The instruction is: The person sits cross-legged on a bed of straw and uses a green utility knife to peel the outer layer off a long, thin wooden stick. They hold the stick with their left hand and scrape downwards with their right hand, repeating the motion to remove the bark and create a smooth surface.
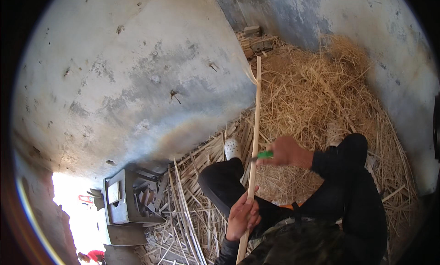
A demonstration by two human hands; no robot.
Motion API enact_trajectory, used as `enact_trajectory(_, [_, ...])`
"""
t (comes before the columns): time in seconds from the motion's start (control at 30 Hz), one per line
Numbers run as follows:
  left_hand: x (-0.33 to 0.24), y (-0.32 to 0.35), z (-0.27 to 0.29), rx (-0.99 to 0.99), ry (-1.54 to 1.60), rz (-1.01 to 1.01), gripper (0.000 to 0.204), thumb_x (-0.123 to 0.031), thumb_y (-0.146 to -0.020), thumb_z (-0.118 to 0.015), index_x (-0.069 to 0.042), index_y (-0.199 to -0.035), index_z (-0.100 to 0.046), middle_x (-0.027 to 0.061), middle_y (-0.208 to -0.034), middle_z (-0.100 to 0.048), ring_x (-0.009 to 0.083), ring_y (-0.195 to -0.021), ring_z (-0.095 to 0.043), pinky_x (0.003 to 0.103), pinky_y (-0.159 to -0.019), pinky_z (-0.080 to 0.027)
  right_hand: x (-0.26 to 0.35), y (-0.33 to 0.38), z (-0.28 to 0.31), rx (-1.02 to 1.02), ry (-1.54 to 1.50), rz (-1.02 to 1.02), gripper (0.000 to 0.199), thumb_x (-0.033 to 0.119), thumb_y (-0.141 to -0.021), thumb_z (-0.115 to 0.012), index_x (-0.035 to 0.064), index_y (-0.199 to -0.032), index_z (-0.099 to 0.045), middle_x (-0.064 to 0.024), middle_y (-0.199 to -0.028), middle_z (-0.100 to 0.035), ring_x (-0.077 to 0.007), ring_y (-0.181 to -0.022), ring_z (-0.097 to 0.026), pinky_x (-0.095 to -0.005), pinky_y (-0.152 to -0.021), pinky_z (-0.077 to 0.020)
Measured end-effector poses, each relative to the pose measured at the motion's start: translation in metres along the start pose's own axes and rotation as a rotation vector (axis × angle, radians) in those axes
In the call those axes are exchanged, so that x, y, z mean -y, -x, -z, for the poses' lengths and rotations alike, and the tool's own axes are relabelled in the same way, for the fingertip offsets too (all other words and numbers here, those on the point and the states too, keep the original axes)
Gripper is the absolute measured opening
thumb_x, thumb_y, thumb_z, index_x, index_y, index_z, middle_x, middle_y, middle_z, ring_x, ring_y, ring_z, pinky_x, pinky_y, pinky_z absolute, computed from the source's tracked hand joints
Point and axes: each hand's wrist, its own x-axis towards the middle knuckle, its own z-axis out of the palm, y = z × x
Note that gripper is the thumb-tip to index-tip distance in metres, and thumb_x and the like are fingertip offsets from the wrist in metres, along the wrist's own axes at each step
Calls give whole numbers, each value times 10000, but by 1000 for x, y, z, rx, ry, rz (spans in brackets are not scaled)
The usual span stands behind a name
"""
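A long pale strip of split bamboo or wood (257,104) runs upward from my lap, tilted slightly to the right. My left hand (243,214) is closed around its lower part. In my right hand (288,152), somewhat blurred, is a green-handled knife (266,154), its dark blade lying against the strip about midway along. Near the strip's top end a thin sliver (251,75) curls off its left side.
Shavings (302,91) heap up by the walls ahead and to the right. Split strips (183,205) lie on the left. A battered wooden cabinet (120,196) stands beside a bright doorway, where a person in red (95,256) bends. My light clog (232,148) shows beyond my knee.
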Motion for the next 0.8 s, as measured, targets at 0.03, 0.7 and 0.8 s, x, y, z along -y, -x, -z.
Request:
enact_trajectory(0.03, [-2, 4, 3, -19, -38, 4, 451, -180, -1021, -386, -28, -1440, -318, 10, -712, -402, 61, -417, -301, 205, -445, -325, 10, 8, -3, -7, 14, 51, 862, 919, -677, -387, 92, -468, -506, -43, -388, -376, -206, -343, -421, -382, -371, -322])
enact_trajectory(0.7, [-2, 17, -14, -23, -203, 69, 435, -202, -1030, -368, -25, -1425, -329, -13, -686, -377, 54, -446, -322, 214, -473, -369, -60, -34, 15, -55, -17, -211, 824, 870, -766, -336, 117, -457, -462, 13, -409, -316, -147, -352, -373, -341, -360, -286])
enact_trajectory(0.8, [1, 18, -15, 22, -228, 73, 441, -204, -1025, -380, -25, -1424, -329, -14, -688, -378, 57, -456, -329, 221, -480, -370, -108, -45, 30, -134, 88, -260, 782, 817, -801, -394, 112, -464, -434, 27, -412, -308, -129, -342, -321, -336, -348, -257])
